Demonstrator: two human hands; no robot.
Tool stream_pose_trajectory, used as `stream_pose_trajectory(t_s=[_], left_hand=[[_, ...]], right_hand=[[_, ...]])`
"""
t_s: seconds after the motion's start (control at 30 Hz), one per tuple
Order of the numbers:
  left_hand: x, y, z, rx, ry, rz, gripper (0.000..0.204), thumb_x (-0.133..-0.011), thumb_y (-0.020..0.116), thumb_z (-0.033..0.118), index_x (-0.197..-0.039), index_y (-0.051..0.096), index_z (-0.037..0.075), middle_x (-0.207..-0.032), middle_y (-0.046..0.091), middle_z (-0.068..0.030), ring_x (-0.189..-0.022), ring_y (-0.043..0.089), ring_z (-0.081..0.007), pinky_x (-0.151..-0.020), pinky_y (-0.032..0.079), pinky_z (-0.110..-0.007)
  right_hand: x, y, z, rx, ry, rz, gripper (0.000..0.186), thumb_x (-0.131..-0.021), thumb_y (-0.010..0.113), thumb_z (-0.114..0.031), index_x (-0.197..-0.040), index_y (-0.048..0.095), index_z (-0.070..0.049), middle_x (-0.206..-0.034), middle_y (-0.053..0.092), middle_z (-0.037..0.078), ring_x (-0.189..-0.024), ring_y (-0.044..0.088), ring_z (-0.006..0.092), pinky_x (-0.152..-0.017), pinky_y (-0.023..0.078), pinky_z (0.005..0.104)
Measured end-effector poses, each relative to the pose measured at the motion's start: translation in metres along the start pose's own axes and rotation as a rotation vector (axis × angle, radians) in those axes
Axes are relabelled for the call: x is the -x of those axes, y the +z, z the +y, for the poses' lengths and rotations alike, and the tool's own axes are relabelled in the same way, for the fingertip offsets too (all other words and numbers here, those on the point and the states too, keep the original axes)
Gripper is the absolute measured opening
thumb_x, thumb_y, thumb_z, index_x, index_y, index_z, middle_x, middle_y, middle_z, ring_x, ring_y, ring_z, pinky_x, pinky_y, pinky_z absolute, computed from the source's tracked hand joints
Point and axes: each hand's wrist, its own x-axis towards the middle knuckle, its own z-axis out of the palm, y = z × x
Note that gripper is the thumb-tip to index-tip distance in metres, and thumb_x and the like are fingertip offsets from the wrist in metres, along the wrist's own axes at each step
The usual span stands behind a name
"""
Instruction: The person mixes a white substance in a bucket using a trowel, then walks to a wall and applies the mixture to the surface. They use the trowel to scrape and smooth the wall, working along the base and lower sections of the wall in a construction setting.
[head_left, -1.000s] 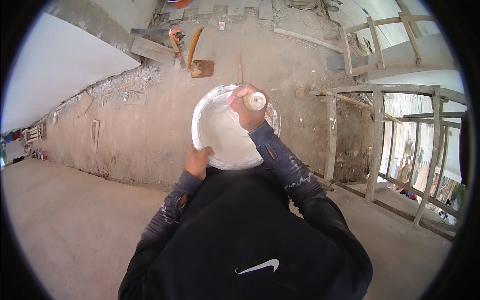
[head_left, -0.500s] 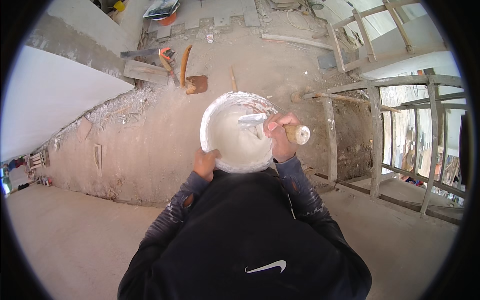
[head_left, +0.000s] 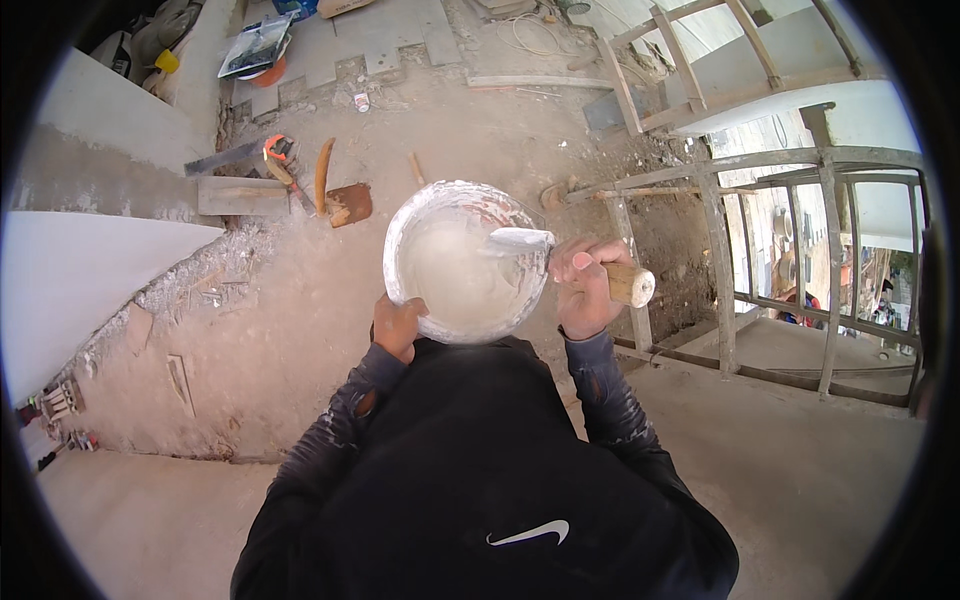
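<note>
My left hand (head_left: 398,326) grips the near left rim of a round bucket (head_left: 403,215) crusted with white. Pale, wet plaster (head_left: 440,262) fills part of it. My right hand (head_left: 587,290) is closed round a trowel (head_left: 520,240) at the bucket's right side, and the butt of its wooden handle points right. The trowel's blade, coated with plaster, lies across the inside of the right rim. My fingers cover the joint between blade and handle.
Ahead on the dusty ground lie a handsaw (head_left: 225,157), a hatchet-like tool with a curved wooden handle and rusty blade (head_left: 350,205), and a board (head_left: 243,197). A metal frame (head_left: 715,260) stands at the right. A white wall (head_left: 100,285) rises at the left.
My right hand has drawn the trowel rightward, from over the plaster to the bucket's right rim. The bucket looks more tilted, with my left hand still on its rim. The view has turned slightly.
</note>
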Motion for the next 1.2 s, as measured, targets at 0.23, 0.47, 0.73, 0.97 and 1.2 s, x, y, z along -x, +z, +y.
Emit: stream_pose_trajectory(t_s=[0.23, 0.47, 0.73, 0.97, 1.2], left_hand=[[-0.042, 0.007, 0.039, -0.012, -0.031, -0.089, 0.042, -0.067, 0.051, -0.003, -0.108, 0.05, -0.008, -0.088, 0.059, -0.0136, -0.071, 0.062, -0.0229, -0.053, 0.053, -0.03], [-0.073, 0.016, 0.047, -0.114, -0.068, -0.162, 0.042, -0.067, 0.05, -0.004, -0.108, 0.049, -0.009, -0.091, 0.058, -0.0158, -0.073, 0.062, -0.0253, -0.057, 0.054, -0.034], [-0.112, 0.036, 0.043, -0.007, -0.155, -0.11, 0.044, -0.067, 0.052, -0.004, -0.111, 0.044, -0.008, -0.095, 0.056, -0.0182, -0.078, 0.062, -0.0297, -0.064, 0.056, -0.041], [-0.158, 0.071, 0.037, 0.143, -0.13, 0.067, 0.039, -0.064, 0.054, -0.004, -0.102, 0.049, -0.005, -0.085, 0.054, -0.012, -0.071, 0.057, -0.0243, -0.056, 0.047, -0.037], [-0.202, 0.075, 0.038, 0.193, -0.186, 0.049, 0.037, -0.063, 0.054, -0.006, -0.1, 0.049, -0.003, -0.084, 0.053, -0.0102, -0.073, 0.055, -0.0245, -0.058, 0.046, -0.039]], right_hand=[[-0.033, 0.013, 0.006, 0.105, -0.026, 0.102, 0.012, -0.08, 0.046, 0.003, -0.072, 0.04, -0.004, -0.058, 0.045, 0.007, -0.051, 0.043, 0.0136, -0.049, 0.04, 0.0287], [-0.036, -0.017, 0.035, 0.295, 0.235, 0.27, 0.011, -0.074, 0.059, -0.001, -0.067, 0.05, -0.001, -0.063, 0.055, 0.003, -0.056, 0.051, 0.0083, -0.056, 0.043, 0.0232], [-0.046, 0.001, -0.026, 1.052, 0.196, 0.027, 0.029, -0.068, 0.078, -0.023, -0.084, 0.066, -0.002, -0.079, 0.058, 0.009, -0.072, 0.058, 0.0203, -0.062, 0.046, 0.0307], [0.008, 0.021, -0.023, 0.952, 0.148, 0.019, 0.032, -0.066, 0.078, -0.014, -0.093, 0.064, -0.004, -0.093, 0.063, 0.014, -0.082, 0.063, 0.0235, -0.07, 0.05, 0.0307], [0.041, 0.004, -0.065, 1.077, 0.079, 0.027, 0.028, -0.068, 0.076, -0.012, -0.091, 0.063, -0.004, -0.097, 0.063, 0.017, -0.085, 0.064, 0.0243, -0.072, 0.052, 0.0316]])
